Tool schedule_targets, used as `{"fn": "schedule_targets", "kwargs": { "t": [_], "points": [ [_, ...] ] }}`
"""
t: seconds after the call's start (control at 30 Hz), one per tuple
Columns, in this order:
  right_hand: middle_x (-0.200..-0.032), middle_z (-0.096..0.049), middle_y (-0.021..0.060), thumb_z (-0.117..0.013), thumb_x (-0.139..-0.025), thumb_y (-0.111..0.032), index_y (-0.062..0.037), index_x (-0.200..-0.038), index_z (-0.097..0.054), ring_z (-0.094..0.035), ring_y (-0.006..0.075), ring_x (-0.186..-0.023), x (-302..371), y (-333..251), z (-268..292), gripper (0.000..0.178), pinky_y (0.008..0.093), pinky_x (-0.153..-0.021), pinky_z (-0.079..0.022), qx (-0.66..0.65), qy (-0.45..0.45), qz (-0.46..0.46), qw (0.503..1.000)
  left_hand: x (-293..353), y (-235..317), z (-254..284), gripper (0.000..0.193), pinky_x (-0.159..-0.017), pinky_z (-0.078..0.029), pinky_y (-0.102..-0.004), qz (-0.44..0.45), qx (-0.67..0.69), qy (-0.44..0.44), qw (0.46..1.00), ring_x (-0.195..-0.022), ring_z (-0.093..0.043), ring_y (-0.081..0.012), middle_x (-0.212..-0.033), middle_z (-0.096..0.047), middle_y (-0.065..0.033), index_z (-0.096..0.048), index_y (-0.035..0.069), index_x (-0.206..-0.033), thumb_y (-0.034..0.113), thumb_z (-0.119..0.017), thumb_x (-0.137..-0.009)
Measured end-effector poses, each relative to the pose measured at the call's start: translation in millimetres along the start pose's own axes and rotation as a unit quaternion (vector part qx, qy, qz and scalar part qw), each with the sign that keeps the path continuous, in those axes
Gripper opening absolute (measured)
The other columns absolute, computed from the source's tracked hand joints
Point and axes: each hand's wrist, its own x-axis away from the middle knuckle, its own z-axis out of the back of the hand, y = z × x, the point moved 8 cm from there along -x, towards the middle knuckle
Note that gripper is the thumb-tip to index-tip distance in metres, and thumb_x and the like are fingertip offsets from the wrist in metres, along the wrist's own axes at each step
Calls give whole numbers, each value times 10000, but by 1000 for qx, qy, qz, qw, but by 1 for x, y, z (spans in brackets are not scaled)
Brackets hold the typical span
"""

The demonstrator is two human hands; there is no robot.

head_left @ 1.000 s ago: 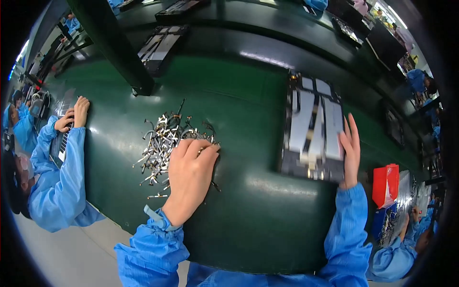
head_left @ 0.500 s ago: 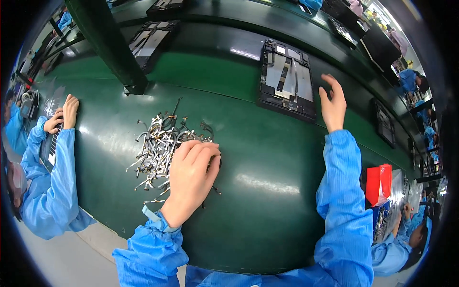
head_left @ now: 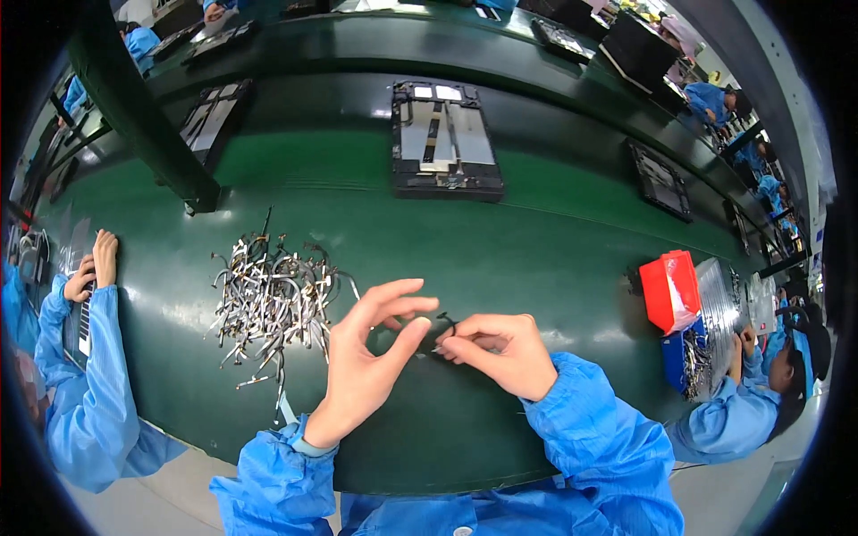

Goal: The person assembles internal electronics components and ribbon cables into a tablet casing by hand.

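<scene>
Head view is showing the small dark flexible cable strip [head_left: 444, 326] lying crosswise between both hands, right hand [head_left: 500, 353] pinching its right end, left hand [head_left: 371, 357] fingers spreading just beside its left end.

- A long dark green conveyor belt [head_left: 536, 232] is seen running left to right.
- A heap of small silvery flex cables [head_left: 268, 299] is spread on its near left part.
- An opened tablet chassis [head_left: 444, 140] is laid flat at the far centre.
- Another dark tray [head_left: 660, 177] is placed at the far right.
</scene>
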Motion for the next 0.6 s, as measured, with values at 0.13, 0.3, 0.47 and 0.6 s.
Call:
{"fn": "schedule_targets", "kwargs": {
  "t": [0.13,0.3,0.47,0.6],
  "points": [
    [-990,-670,83,-592,-940,-97,23,-936,-633,-627,115,-909,-27,8,31,127,262,-784,-520,43,10,5,999,11,10,-10,96,-675,-459,-361,-197,-373,-49,905,-772,-597,-257,-777,-637,-66,-657,54,-903,57,-659,-807],
    [-1017,-687,122,-612,-904,-109,20,-905,-612,-630,140,-932,-136,27,64,128,289,-826,-505,86,63,105,989,33,10,-10,78,-664,-449,-368,-171,-407,-58,895,-769,-596,-244,-750,-621,-63,-648,62,-875,49,-656,-798],
    [-1101,-673,128,-601,-911,-124,9,-899,-615,-634,157,-938,-160,24,70,134,311,-859,-496,78,44,94,992,44,19,0,71,-645,-446,-376,-192,-420,-28,887,-727,-588,-262,-743,-618,-80,-642,58,-851,28,-644,-787],
    [-1073,-678,107,-591,-931,-137,-4,-897,-602,-616,135,-941,-117,5,56,138,299,-836,-499,-51,-34,67,996,30,14,11,119,-696,-509,-359,-64,-310,-24,948,-794,-654,-268,-875,-671,-121,-629,10,-985,47,-582,-882]
  ]
}}
